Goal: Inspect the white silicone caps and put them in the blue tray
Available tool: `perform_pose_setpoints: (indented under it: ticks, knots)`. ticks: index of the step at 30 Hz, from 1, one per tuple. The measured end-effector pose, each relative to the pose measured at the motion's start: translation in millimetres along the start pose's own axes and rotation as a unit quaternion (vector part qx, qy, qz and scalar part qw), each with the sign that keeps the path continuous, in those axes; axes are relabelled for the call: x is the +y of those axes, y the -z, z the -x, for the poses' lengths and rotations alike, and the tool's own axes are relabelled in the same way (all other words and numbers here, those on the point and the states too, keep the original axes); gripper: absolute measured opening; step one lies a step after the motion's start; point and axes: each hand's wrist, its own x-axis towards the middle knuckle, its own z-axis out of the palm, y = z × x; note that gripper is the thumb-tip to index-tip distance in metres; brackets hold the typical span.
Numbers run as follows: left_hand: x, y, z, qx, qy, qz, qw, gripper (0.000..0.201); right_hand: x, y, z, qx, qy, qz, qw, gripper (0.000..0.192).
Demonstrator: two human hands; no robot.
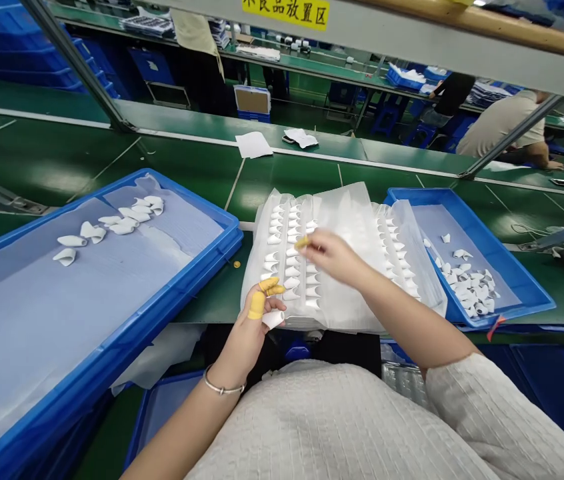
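My left hand [257, 320], with yellow finger cots, holds a small white curved plastic part [273, 319] near the front edge of a clear blister tray [347, 220] filled with rows of the same white parts [289, 257]. My right hand [335, 257], also with a yellow cot on a fingertip, hovers over the middle of that tray with fingers pinched; I cannot tell whether it holds a part.
A large blue bin [177, 280] lined with white sheet sits at left, several white parts [117, 223] lying near its far end. A smaller blue bin [512, 267] at right holds a heap of parts [472, 283]. Another person [507, 127] sits beyond the green conveyor table [187, 167].
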Motion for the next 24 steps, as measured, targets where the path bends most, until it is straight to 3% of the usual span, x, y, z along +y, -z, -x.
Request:
perform_pose_setpoints:
  ticks: [2,4,7,12,15,18,20,24]
  knots:
    - [-2.0,-1.2,-2.5,-0.030,-0.012,-0.045,0.998,0.065,-24.5,-12.4,32.2,-0.119,0.124,-0.034,0.985,0.014]
    - [-5.1,-1.4,-5.2,-0.049,-0.044,-0.119,0.991,0.065,-38.2,-25.0,55.6,-0.154,0.150,-0.011,0.977,0.014]
    - [-7.4,-1.0,-8.8,-0.043,-0.105,-0.206,0.972,0.061,-40.7,-38.6,71.2,-0.141,0.127,0.029,0.981,0.010]
    - [-1.1,-3.9,-8.3,-0.046,-0.167,-0.261,0.950,0.058,-33.1,-45.0,74.9,-0.132,0.070,-0.008,0.989,0.011]
    - [1.6,-6.7,-6.0,-0.069,-0.176,-0.288,0.939,0.062,-30.8,-47.8,76.7,-0.113,0.053,-0.036,0.992,0.019]
    - [-1.9,-7.7,-6.8,-0.096,-0.163,-0.240,0.952,0.065,-25.0,-51.2,77.9,-0.078,-0.007,-0.132,0.988,0.026]
    - [-6.7,-7.7,-8.8,-0.093,-0.163,-0.192,0.963,0.065,-19.6,-52.6,77.8,-0.063,-0.087,-0.273,0.956,0.030]
    - [-12.3,-8.5,-10.1,-0.051,-0.173,-0.225,0.957,0.050,-12.1,-54.1,77.3,-0.075,-0.192,-0.493,0.845,0.042]
